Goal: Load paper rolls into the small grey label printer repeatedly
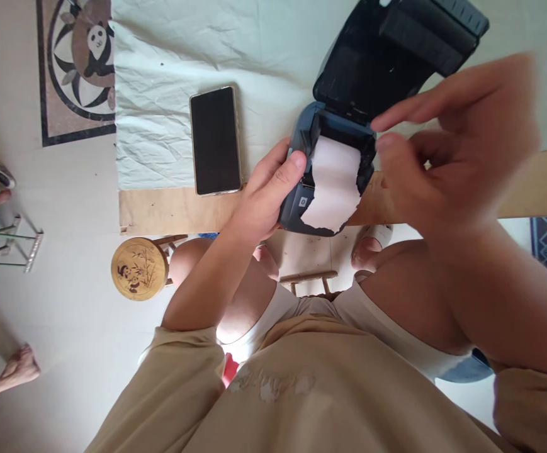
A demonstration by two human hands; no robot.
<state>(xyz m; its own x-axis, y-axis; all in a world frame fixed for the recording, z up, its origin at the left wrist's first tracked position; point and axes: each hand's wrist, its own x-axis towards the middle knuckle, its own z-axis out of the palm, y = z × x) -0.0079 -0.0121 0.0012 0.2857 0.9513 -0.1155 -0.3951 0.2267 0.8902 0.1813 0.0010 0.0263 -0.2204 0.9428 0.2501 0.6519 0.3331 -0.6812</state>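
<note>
My left hand [273, 182] grips the left side of a dark label printer [289, 211], its thumb pressed on the casing edge. The printer's black lid [362, 63] is swung up and away from me. Inside the bay lies a white paper roll [334, 157], and its loose, ragged end hangs over the printer's front. Close to the printer's right edge is my right hand [462, 138], partly smeared by motion. Its index finger and thumb are held apart, with nothing visible between them.
A dark-screened phone [215, 139] lies on the pale cloth [160, 69] left of the printer. The table's bare wooden edge [160, 211] runs in front. A round wooden stool [138, 268] stands below left. Another person's foot [22, 363] shows at far left.
</note>
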